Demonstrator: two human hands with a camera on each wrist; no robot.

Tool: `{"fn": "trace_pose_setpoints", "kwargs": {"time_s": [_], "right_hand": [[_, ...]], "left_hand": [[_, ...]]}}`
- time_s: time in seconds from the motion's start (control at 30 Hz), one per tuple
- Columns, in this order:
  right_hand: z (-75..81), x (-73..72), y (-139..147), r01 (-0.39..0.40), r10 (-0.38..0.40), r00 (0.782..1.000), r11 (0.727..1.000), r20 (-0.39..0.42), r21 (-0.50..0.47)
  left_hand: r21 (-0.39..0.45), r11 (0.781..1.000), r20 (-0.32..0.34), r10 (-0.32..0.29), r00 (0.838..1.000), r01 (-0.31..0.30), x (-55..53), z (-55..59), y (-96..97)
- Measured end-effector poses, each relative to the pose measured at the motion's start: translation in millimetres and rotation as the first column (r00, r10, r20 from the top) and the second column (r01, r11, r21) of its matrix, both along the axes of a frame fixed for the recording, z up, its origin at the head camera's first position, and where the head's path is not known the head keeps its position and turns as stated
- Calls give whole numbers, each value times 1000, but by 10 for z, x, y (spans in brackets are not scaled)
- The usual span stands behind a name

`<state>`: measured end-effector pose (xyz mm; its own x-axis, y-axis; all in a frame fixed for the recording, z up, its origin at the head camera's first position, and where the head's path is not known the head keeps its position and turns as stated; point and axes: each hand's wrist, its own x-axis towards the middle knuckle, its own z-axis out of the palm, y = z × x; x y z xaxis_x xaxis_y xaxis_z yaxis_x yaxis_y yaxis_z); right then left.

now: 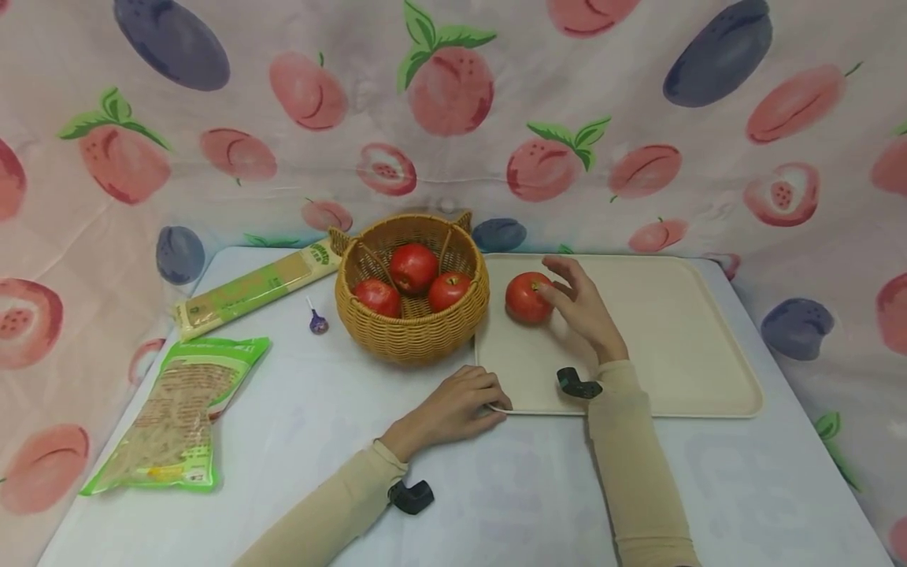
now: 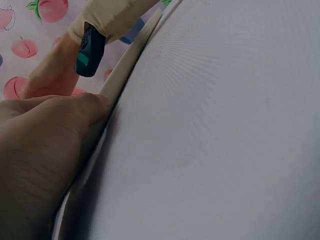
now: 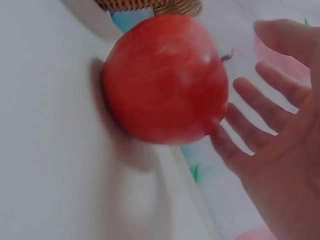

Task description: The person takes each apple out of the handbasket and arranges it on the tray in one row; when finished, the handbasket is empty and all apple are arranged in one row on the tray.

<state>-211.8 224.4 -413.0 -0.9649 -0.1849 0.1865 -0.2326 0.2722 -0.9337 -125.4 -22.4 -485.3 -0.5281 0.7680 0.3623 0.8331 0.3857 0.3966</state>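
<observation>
A red apple [image 1: 528,298] sits on the left part of a cream tray [image 1: 680,339]. Over its right side hovers my right hand [image 1: 583,305], fingers spread. In the right wrist view a gap shows between the thumb and the apple [image 3: 165,80], while the lower fingertips are close to its skin; contact there is hard to tell. My left hand [image 1: 464,405] grips the tray's near left corner, its thumb [image 2: 95,105] lying along the rim in the left wrist view. The fingers' undersides are hidden.
A wicker basket [image 1: 407,342] holding several red apples stands left of the tray, very near its edge. Farther left lie a long noodle-like packet [image 1: 255,290], a purple lollipop [image 1: 318,322] and a green-edged clear bag [image 1: 173,417]. Fruit-printed cloth [image 1: 453,165] hangs behind the table.
</observation>
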Motion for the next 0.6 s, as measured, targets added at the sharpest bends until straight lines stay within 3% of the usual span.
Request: {"fn": "trace_pose_setpoints", "kwargs": {"time_s": [0.2, 0.37, 0.6], "right_hand": [[141, 8, -79, 17, -22, 992, 999, -122, -40], [235, 22, -149, -30, 17, 980, 998, -199, -62], [393, -3, -287, -124, 130, 985, 991, -111, 57]], "left_hand": [[-8, 1000, 11, -1, 1000, 1, -1, -6, 1], [-12, 1000, -1, 3, 1000, -3, 1, -6, 7], [-7, 1000, 2, 5, 1000, -5, 10, -8, 13]]}}
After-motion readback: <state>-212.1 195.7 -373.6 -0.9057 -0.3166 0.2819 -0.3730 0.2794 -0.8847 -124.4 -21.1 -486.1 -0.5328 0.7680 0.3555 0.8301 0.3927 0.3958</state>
